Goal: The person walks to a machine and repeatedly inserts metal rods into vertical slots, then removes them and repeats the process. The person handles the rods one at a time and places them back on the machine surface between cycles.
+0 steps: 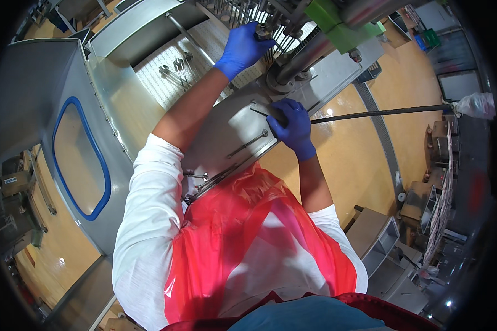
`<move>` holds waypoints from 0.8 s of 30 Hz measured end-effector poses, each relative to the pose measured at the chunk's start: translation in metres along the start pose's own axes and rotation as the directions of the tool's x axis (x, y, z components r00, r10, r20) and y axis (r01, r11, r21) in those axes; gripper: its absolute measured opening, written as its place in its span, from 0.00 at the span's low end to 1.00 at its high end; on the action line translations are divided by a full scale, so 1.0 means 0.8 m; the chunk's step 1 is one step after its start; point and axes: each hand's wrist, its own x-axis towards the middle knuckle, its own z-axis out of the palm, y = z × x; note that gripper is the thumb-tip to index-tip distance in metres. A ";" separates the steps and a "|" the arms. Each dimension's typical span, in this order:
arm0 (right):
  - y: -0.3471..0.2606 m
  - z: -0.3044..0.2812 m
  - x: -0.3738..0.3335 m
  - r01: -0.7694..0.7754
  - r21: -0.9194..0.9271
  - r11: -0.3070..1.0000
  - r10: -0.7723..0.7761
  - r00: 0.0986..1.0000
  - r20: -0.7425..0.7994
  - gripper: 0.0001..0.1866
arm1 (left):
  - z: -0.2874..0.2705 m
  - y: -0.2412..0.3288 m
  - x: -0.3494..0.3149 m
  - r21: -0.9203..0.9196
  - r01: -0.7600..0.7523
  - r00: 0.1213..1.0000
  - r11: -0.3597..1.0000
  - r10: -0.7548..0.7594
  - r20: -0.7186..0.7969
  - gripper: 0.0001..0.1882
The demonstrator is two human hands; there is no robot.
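Observation:
My left hand (242, 51), in a blue glove, reaches up to a bank of thin metal rods (234, 11) on the steel machine. Its fingers close round a round metal fitting (263, 32) among them. My right hand (296, 126), also gloved in blue, is lower down over the steel ledge (226, 124). It is wrapped round a black handle (278, 115) with a thin dark tip pointing left. A long needle-like metal rod (247, 144) lies on the ledge, with a smaller metal piece (196, 175) near the front edge.
Several headed metal rods (178, 69) rest on the perforated white surface at left. A thick steel column (303, 58) and a green block (328, 22) stand beyond my hands. From my right hand's side a black hose (381, 112) runs rightward. A blue-rimmed steel panel (55, 138) stands left.

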 end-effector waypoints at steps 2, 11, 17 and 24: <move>-0.002 -0.001 0.001 0.000 0.000 1.000 0.000 1.000 0.002 0.19 | 0.002 -0.004 0.002 0.037 -0.030 1.000 0.999 0.030 0.001 0.29; -0.004 0.000 0.005 0.007 -0.001 1.000 -0.007 1.000 0.026 0.19 | 0.019 -0.005 0.007 -0.009 -0.121 0.990 0.993 0.121 -0.072 0.23; -0.004 0.000 0.005 -0.015 0.003 1.000 0.015 0.999 0.030 0.19 | 0.015 0.004 0.009 0.037 -0.150 0.987 0.988 0.152 -0.056 0.20; -0.007 0.000 0.007 -0.020 0.005 1.000 0.019 0.999 0.034 0.19 | 0.027 0.000 0.013 0.042 -0.156 0.987 0.987 0.157 -0.026 0.20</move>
